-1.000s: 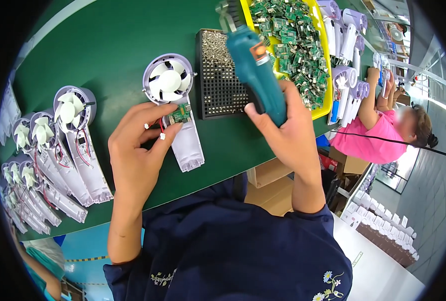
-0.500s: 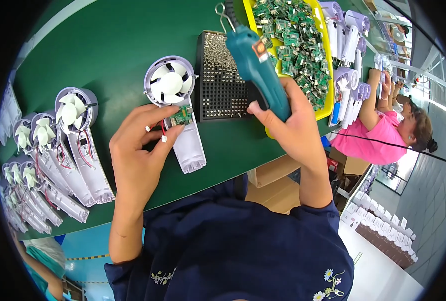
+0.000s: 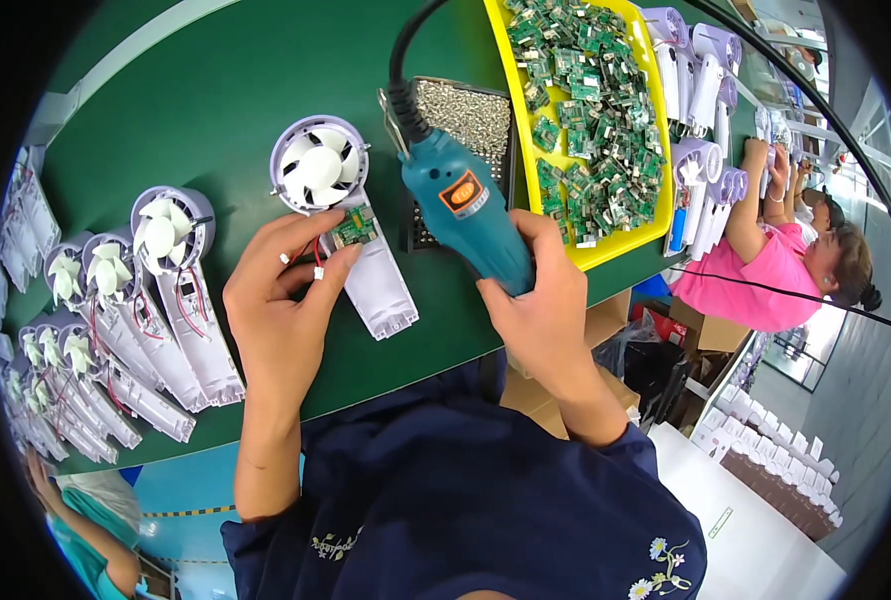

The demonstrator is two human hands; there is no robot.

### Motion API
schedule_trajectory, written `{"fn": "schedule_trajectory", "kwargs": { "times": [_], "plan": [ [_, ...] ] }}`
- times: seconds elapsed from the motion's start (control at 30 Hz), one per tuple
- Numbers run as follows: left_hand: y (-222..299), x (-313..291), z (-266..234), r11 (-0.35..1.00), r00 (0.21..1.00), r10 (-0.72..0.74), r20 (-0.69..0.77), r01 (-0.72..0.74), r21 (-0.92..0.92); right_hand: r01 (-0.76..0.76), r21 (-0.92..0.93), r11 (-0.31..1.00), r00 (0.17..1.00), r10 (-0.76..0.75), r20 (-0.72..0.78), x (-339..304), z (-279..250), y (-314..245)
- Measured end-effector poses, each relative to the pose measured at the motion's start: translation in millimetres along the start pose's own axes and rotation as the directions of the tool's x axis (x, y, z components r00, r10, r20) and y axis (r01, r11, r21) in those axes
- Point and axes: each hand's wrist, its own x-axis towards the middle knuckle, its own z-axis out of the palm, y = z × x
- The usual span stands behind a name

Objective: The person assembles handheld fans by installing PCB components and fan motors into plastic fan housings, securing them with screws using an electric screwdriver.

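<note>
A small green circuit board (image 3: 355, 228) is pinched between the thumb and fingers of my left hand (image 3: 290, 270), with red wires and white plugs hanging beside it. The board lies over the neck of a lilac fan housing (image 3: 379, 295), whose white fan blades (image 3: 320, 168) face up. My right hand (image 3: 540, 305) is closed round a teal electric screwdriver (image 3: 470, 205), tilted with its cord end away from me. The tool's tip is hidden beneath my hand. Behind the tool lies a black screw tray (image 3: 425, 225) full of small silver screws (image 3: 465, 115).
A yellow bin (image 3: 605, 252) heaped with green circuit boards stands at right. Several fan housings (image 3: 180, 300) with wires lie in rows at left. More lilac housings (image 3: 700, 165) lie beyond the bin, near a co-worker in pink (image 3: 755, 280). Another person's arm (image 3: 90, 525) shows at lower left.
My right hand and the screwdriver have moved left and nearer to me, toward the fan housing. My left hand still holds the circuit board. The view has shifted slightly.
</note>
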Motion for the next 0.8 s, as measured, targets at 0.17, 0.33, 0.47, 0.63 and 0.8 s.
{"fn": "schedule_trajectory", "kwargs": {
  "times": [0.17, 0.33, 0.47, 0.63, 0.8],
  "plan": [
    [1, 2, 4, 0.998, 1.0, 0.012, 0.01, -0.011, -0.065, -0.018, -0.027, 0.999, 0.999, 0.019, 0.029, -20, -7, 7],
    [3, 4, -3, 1.0, 1.0, -0.013, 0.004, 0.013, -0.021, 0.056, -0.011, 0.998, 0.998, -0.056, 0.024, -3, -2, -2],
    [1, 0, 0, 0.996, 1.0, -0.021, 0.02, 0.023, -0.085, -0.014, 0.061, 0.998, 0.998, 0.01, 0.058, -6, -2, 4],
    [0, -3, -3, 0.996, 1.0, -0.023, 0.009, 0.024, -0.087, -0.026, 0.154, 0.988, 0.996, 0.012, 0.094, 9, 4, 3],
    [3, -4, -3, 0.997, 1.0, -0.005, 0.009, 0.006, -0.073, -0.261, 0.481, 0.837, 0.959, 0.166, 0.231, 12, -14, 0]
  ]
}}
